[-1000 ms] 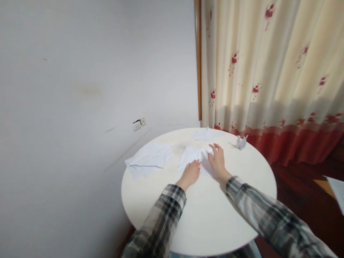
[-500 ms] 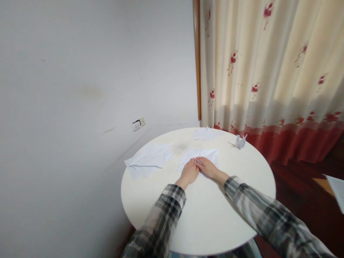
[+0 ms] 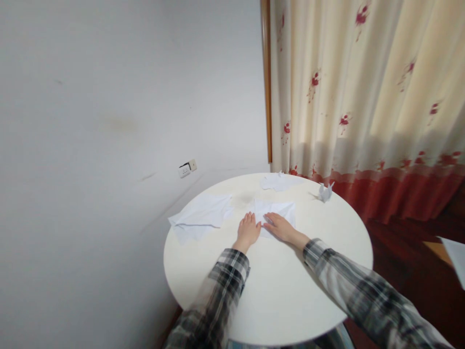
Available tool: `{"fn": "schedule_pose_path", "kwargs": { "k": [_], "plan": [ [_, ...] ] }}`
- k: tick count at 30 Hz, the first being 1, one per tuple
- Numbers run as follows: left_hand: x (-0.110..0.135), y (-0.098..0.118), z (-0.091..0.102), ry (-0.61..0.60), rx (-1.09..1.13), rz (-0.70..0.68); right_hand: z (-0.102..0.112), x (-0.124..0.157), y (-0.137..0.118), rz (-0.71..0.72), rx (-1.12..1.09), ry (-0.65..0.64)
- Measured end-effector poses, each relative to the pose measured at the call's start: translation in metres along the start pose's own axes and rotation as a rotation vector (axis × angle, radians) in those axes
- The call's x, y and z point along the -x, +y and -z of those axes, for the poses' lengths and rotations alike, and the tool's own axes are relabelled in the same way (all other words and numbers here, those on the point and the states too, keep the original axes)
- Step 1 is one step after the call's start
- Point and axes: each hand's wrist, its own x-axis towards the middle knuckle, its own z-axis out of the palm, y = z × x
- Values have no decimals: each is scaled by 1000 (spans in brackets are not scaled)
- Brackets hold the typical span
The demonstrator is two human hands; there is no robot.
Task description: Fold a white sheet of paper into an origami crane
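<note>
on the round white table [image 3: 286, 295], the left hand [image 3: 248, 230] lies open on the near left of a creased white paper sheet [image 3: 271, 207], probably steadying it. the right hand [image 3: 280, 227] rests on it just beside; whether it pinches anything cannot be told. folded white paper [image 3: 203, 211] lies left, apparently leaving working room. farther right stands an origami figure [image 3: 325, 193]; a paper piece [image 3: 272, 182] lies by the far rim.

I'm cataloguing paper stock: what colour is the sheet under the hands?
The sheet is white, clearest in the head view.
</note>
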Motion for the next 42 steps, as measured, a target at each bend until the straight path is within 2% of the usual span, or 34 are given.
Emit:
{"fn": "schedule_pose_path", "kwargs": {
  "k": [6, 12, 15, 19, 23, 26, 31, 35, 42],
  "plan": [
    [3, 3, 3, 32, 75, -168, 17, 0, -12, -69, 1, 22],
    [6, 11, 10, 140, 129, -75, 24, 0, -19, -126, -137, 75],
    [7, 14, 9, 170, 101, -122, 21, 1, -19, -125, -197, 52],
    [6, 14, 1, 86, 92, -207, 15, 2, -19, -42, -126, 31],
    [3, 12, -5, -12, 29, -177, 7, -1, -15, 37, -51, 31],
    [2, 13, -4, -23, 5, -154, 0, -1, -12, 77, -5, -3],
    [2, 11, -5, -14, -4, -171, -4, 0, -5, -1, 111, -59],
    [0, 9, -9, -6, -13, -179, 2, 0, 1, -93, 118, -111],
    [2, 10, -9, 19, 7, -173, 11, -3, 6, -171, 138, -130]
  ]
}}
